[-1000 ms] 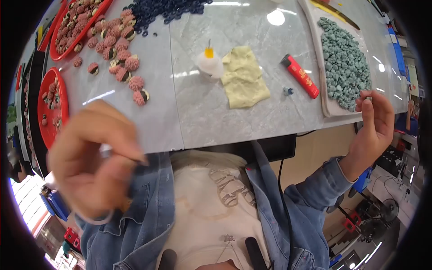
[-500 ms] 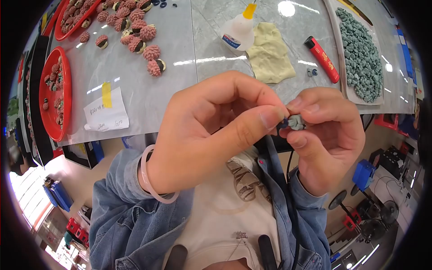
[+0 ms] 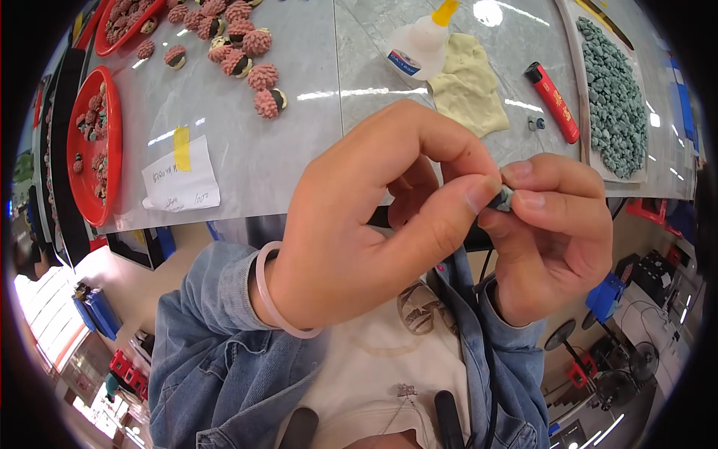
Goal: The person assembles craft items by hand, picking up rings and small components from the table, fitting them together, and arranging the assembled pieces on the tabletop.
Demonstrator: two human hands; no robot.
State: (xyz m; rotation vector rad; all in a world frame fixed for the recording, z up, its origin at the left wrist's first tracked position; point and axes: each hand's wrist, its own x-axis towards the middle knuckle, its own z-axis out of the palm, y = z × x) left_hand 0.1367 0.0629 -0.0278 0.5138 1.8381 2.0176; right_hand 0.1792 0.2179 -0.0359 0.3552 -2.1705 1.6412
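My left hand (image 3: 366, 202), wearing a pale pink bangle, has thumb and forefinger pinched at the dark blue end of a small grey-green piece (image 3: 507, 199). From the other side, the thumb and fingertips of my right hand (image 3: 561, 224) close on the same piece. Both hands are held up in front of the table edge, and fingertips cover most of the piece. Beyond them on the table lies another small blue and grey piece (image 3: 535, 123). Beside it is a red stick with a black end (image 3: 553, 102).
A white bottle with a yellow tip (image 3: 420, 46) stands by a crumpled pale yellow sheet (image 3: 471, 86). At right, a white tray (image 3: 583, 131) holds grey-green pieces. Pink knobbly balls (image 3: 263, 76), a red tray (image 3: 114, 142) and a taped paper note (image 3: 183, 183) are at left.
Both hands have shifted slightly to the right in view. My right fingers have closed further over the grey-green piece, so less of it shows. The table appears shifted as the head moved.
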